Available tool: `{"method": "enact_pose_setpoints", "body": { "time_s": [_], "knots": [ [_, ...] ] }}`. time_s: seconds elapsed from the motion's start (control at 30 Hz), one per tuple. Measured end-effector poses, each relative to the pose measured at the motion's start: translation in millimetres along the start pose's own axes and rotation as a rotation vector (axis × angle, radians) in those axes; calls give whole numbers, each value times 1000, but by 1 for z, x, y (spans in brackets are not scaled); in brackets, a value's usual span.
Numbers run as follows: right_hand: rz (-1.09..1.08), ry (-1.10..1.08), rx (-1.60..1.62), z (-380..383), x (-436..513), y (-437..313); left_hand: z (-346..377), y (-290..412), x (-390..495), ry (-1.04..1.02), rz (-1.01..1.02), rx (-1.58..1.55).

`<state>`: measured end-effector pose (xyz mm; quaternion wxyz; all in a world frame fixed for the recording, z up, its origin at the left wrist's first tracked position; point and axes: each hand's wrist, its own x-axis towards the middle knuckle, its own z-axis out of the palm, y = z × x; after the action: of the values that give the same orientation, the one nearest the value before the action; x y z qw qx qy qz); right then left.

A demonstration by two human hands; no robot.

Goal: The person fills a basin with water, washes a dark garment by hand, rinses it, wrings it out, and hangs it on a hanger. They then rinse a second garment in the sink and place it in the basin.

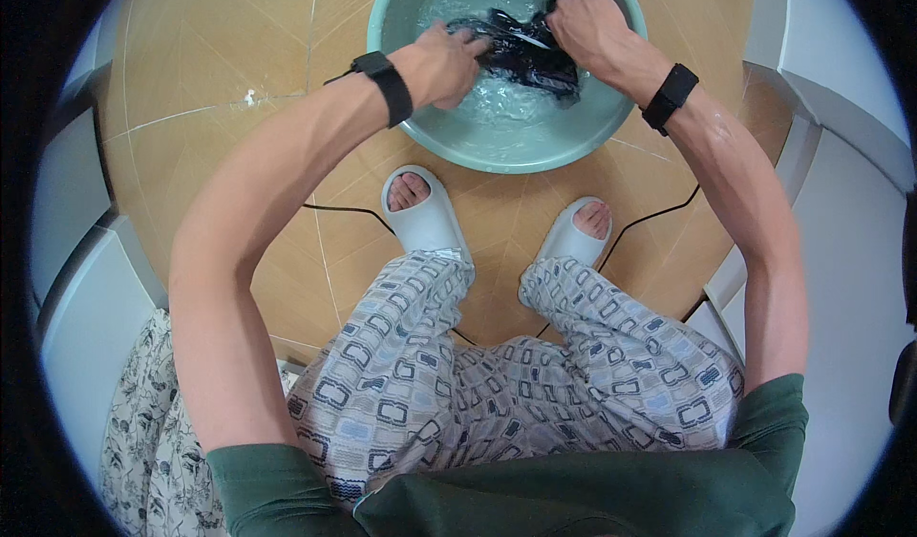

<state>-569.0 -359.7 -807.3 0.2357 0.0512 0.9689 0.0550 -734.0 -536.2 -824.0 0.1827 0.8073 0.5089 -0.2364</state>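
Observation:
A soaked black cloth item (534, 53) lies partly under water in a round pale green plastic basin (516, 163). My right hand (591, 32) is closed on the cloth's upper right end, fingers curled down. At the left end my left hand (450, 64) touches the cloth with its fingers somewhat spread. Whether those fingers pinch any fabric cannot be told, since water and blur hide their tips. The water (512, 103) around the cloth is rippled and splashing. Each wrist wears a black strap.
The basin stands on a tan tiled floor (236, 150) before my feet in white slides (423, 214). Thin black cables (648, 214) run beside my legs. White furniture panels (845, 250) flank the right, and a floral-patterned fabric (154, 422) hangs at the lower left.

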Motion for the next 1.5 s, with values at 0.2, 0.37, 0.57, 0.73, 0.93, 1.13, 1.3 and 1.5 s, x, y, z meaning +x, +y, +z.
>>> {"method": "enact_pose_setpoints", "body": {
  "time_s": [0.2,0.37,0.57,0.73,0.93,1.13,1.3,1.5],
  "knots": [
    [-76,518,152,19,20,-34,-30,-5,-21,-4,-229,22],
    [-89,-83,526,13,28,-64,-81,0,-53,-83,-147,-200],
    [-310,-359,777,-34,10,-53,-90,-13,-71,-84,-119,-291],
    [-405,-356,782,-71,-17,-55,-70,-20,-83,41,-97,-297],
    [-347,-210,868,-53,-1,-16,-69,-21,-80,30,-120,-320],
    [82,138,173,6,-2,-30,-65,-18,-78,62,-130,-317],
    [28,-112,-6,10,-6,-58,-66,-15,-70,62,-104,-306],
    [120,190,-23,16,14,-29,-64,-15,-65,57,-95,-340]
  ]
}}
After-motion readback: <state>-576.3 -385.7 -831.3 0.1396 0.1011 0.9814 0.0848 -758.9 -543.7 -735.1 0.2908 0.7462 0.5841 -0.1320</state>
